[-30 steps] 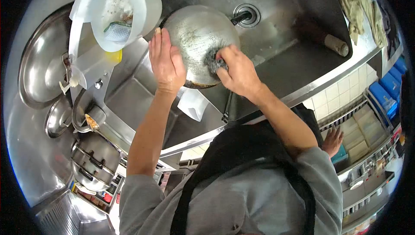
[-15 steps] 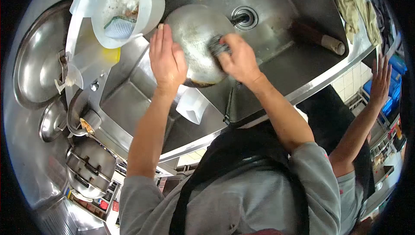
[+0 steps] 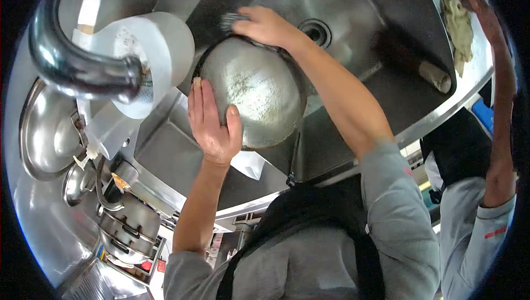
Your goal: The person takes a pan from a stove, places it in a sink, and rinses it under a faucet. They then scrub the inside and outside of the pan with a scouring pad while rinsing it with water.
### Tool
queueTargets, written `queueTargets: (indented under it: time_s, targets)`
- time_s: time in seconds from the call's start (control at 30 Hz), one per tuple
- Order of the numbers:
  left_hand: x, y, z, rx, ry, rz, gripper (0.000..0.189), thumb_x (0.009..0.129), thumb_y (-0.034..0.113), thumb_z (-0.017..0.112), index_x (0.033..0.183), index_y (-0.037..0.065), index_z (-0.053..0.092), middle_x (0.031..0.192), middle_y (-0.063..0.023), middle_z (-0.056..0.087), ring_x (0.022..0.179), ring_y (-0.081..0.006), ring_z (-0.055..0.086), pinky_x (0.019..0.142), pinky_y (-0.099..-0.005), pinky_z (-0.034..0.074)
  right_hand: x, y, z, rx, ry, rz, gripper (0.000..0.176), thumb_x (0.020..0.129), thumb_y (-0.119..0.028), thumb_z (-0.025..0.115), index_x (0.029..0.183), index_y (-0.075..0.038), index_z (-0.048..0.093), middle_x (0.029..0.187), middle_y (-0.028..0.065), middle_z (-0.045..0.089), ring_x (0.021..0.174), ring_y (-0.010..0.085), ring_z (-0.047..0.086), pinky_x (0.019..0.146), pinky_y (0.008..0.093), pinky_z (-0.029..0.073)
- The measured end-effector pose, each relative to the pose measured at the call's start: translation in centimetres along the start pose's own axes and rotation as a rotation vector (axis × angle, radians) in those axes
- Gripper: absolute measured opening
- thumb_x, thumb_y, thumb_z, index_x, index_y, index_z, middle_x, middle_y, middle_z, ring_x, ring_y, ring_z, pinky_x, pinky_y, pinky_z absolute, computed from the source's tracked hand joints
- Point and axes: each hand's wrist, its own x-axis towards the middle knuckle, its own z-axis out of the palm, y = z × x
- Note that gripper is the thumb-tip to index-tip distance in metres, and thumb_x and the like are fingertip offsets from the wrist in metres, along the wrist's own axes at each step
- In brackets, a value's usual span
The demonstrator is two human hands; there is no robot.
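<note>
A round steel pan (image 3: pixel 255 91) lies bottom-up in the steel sink (image 3: pixel 353 7). My left hand (image 3: pixel 212 123) presses flat against the pan's left side, fingers spread along its curve. My right hand (image 3: pixel 264 25) is at the pan's far rim, gripping a grey steel-wool scourer (image 3: pixel 229 20) that pokes out past the fingers. The pan's dark handle is hidden under my right forearm.
A curved tap (image 3: pixel 72 62) hangs over a white tub (image 3: pixel 160 51) at left. Steel lids and stacked pots (image 3: pixel 127 222) stand at lower left. A brown roll (image 3: pixel 425 65) lies in the sink. A co-worker's arm (image 3: pixel 499 79) reaches to a cloth (image 3: pixel 455 18) at right.
My right hand has carried the scourer from the pan's near right side up to its far rim. My left hand slid lower on the pan. The co-worker's arm has reached up to the cloth.
</note>
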Motion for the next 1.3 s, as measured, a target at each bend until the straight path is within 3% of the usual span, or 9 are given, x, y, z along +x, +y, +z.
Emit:
queueTargets:
  time_s: [0.13,0.3,0.33,0.53,0.7,0.83,0.93,1.13,1.3]
  targets:
    - [-0.3,-0.2,-0.1,0.000,-0.020,-0.003,0.066,0.093,0.026,0.061,0.143,-0.016,0.047,0.146,-0.0372,0.047,0.134,-0.0544,0.046,0.114,-0.0569,0.035,-4.0,9.8,-1.1,0.236,0.037,0.328,0.059,0.090,-0.041,0.058,0.129,0.004,0.065,0.124,0.0301,0.067,0.120,0.0417,0.064,0.104,0.0448,0.048]
    - [0.0,0.1,0.1,0.007,-0.030,0.002,0.069,0.092,0.028,0.061,0.143,-0.016,0.045,0.147,-0.0373,0.046,0.134,-0.0551,0.045,0.114,-0.0573,0.035,1.3,0.9,-0.2,-0.046,-0.053,0.094,0.060,0.090,-0.040,0.057,0.132,0.002,0.064,0.131,0.0285,0.065,0.125,0.0426,0.061,0.108,0.0446,0.045]
    - [0.0,0.2,-0.1,0.016,-0.040,-0.015,0.069,0.093,0.028,0.061,0.143,-0.016,0.046,0.147,-0.0374,0.046,0.135,-0.0549,0.045,0.114,-0.0574,0.035,2.4,-2.0,-0.5,-0.053,-0.249,0.056,0.063,0.089,-0.042,0.058,0.134,0.002,0.063,0.136,0.0280,0.062,0.128,0.0424,0.059,0.109,0.0445,0.045]
    - [-0.1,-0.4,-0.2,0.014,-0.057,-0.019,0.071,0.093,0.032,0.060,0.143,-0.017,0.045,0.148,-0.0383,0.045,0.135,-0.0537,0.045,0.115,-0.0574,0.034,-4.6,10.6,-1.7,0.129,-0.030,0.403,0.055,0.091,-0.039,0.055,0.128,0.000,0.066,0.128,0.0301,0.066,0.121,0.0434,0.063,0.105,0.0474,0.048]
    - [-0.1,-0.1,-0.1,0.025,-0.054,-0.010,0.074,0.092,0.033,0.061,0.143,-0.017,0.044,0.147,-0.0390,0.045,0.136,-0.0539,0.045,0.115,-0.0577,0.034,1.4,-2.0,-1.7,-0.146,-0.214,0.083,0.064,0.092,-0.038,0.056,0.140,0.003,0.058,0.130,0.0265,0.066,0.124,0.0387,0.062,0.111,0.0417,0.044]
    - [0.3,0.1,-0.4,0.042,-0.080,-0.037,0.076,0.091,0.033,0.064,0.144,-0.017,0.043,0.147,-0.0388,0.045,0.136,-0.0539,0.044,0.115,-0.0578,0.034,1.0,-0.9,-1.4,0.013,-0.240,0.021,0.066,0.090,-0.039,0.058,0.140,0.004,0.058,0.127,0.0283,0.067,0.124,0.0392,0.062,0.110,0.0392,0.045]
    - [0.1,0.2,-0.4,0.032,-0.089,-0.043,0.078,0.090,0.033,0.065,0.144,-0.017,0.043,0.147,-0.0386,0.045,0.136,-0.0541,0.044,0.116,-0.0578,0.034,-1.7,6.5,-2.3,0.091,-0.156,0.324,0.069,0.092,-0.037,0.056,0.143,0.010,0.051,0.125,0.0261,0.069,0.121,0.0344,0.064,0.108,0.0377,0.045]
    - [0.0,-0.1,-0.2,0.004,-0.057,-0.018,0.078,0.091,0.035,0.066,0.145,-0.016,0.043,0.148,-0.0373,0.045,0.134,-0.0541,0.046,0.115,-0.0579,0.035,-12.3,6.8,-0.6,0.211,0.347,0.445,0.063,0.090,-0.035,0.054,0.138,0.006,0.053,0.127,0.0344,0.063,0.125,0.0446,0.059,0.106,0.0440,0.043]
    - [-0.1,0.0,-0.2,0.008,-0.030,0.004,0.073,0.093,0.029,0.064,0.146,-0.016,0.041,0.149,-0.0388,0.043,0.137,-0.0541,0.044,0.116,-0.0571,0.033,-19.8,5.6,1.7,0.304,0.359,0.596,0.042,0.089,-0.031,0.052,0.110,0.005,0.059,0.102,0.0307,0.066,0.099,0.0422,0.064,0.094,0.0465,0.048]
